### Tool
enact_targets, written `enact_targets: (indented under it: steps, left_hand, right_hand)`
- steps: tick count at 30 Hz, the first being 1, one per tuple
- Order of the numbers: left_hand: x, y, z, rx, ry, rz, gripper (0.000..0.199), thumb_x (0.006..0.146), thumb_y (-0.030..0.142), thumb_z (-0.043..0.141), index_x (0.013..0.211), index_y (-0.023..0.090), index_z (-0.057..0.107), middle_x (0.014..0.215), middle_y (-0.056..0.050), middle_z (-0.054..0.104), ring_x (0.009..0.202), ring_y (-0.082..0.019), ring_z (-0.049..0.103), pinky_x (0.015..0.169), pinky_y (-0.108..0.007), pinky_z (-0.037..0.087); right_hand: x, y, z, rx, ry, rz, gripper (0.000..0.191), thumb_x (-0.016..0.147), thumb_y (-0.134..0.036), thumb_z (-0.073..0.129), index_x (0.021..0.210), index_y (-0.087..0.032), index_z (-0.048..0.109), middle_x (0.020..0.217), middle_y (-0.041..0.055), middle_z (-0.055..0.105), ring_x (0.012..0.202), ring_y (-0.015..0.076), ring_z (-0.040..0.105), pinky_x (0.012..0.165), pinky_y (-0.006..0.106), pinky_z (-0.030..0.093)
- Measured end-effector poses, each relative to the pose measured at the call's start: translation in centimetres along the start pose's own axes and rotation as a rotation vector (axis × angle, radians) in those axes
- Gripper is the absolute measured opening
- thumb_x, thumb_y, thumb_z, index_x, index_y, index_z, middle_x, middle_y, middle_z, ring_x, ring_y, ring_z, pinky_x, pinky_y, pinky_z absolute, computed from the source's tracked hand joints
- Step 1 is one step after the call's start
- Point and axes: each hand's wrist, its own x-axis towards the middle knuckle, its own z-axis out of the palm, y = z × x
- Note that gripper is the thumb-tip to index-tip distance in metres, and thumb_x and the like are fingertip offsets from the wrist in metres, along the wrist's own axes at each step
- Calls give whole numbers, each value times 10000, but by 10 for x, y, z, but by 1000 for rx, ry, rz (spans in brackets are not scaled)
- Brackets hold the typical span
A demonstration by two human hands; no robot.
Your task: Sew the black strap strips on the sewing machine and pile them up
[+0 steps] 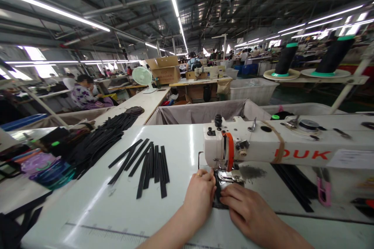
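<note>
A white sewing machine [257, 144] stands on the worktable [117, 206], its needle end toward the middle. Just in front of the needle area, my left hand [201, 188] is closed at the left edge of a dark fabric strip [217, 192]. My right hand [244, 204] presses with bent fingers on the strip's right side, by the metal plate. Most of the strip is covered by my fingers. Several black strips [150, 163] lie loose on the table to the left. More black strips [293, 184] rest under the machine arm, beside pink-handled thread snips [323, 190].
A large heap of black strips [99, 140] lies on the left side table. Two black thread cones [284, 60] stand on a rack at right. Beyond the machine are a fabric-lined bin [201, 112], a green fan [143, 76] and a cardboard box [165, 70]. A person [87, 93] sits at left.
</note>
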Motion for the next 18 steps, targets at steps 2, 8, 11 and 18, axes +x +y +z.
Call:
enact_targets:
  steps: [2,8,11,18]
  left_hand:
    - [1,1,-1,1,-1,5,220,887,96,444,870,203,635,1060,-58,646,953,-217,535,868,-372,467]
    - [4,4,-3,42,-16,11,221,917,114,430,887,165,643,1066,-82,658,913,-212,547,867,-365,476]
    - [3,5,-3,36,-2,16,238,916,116,424,873,178,650,1060,-71,660,920,-214,551,859,-363,473]
    - [-2,10,-9,21,0,-94,238,870,114,489,763,180,691,867,-63,664,850,-224,561,810,-361,461]
  right_hand:
    - [1,3,2,-7,39,-4,333,808,-36,463,1038,-189,650,969,50,651,935,180,593,854,313,487]
    - [8,10,4,-137,101,-20,331,806,-53,514,1083,-186,636,1021,57,660,939,193,605,863,345,503]
    - [11,10,5,-207,100,18,351,807,-48,505,1107,-184,626,1048,74,649,904,205,610,790,351,525]
    - [10,9,8,-250,96,6,369,802,-36,490,1124,-172,608,1046,80,642,893,221,606,773,371,527]
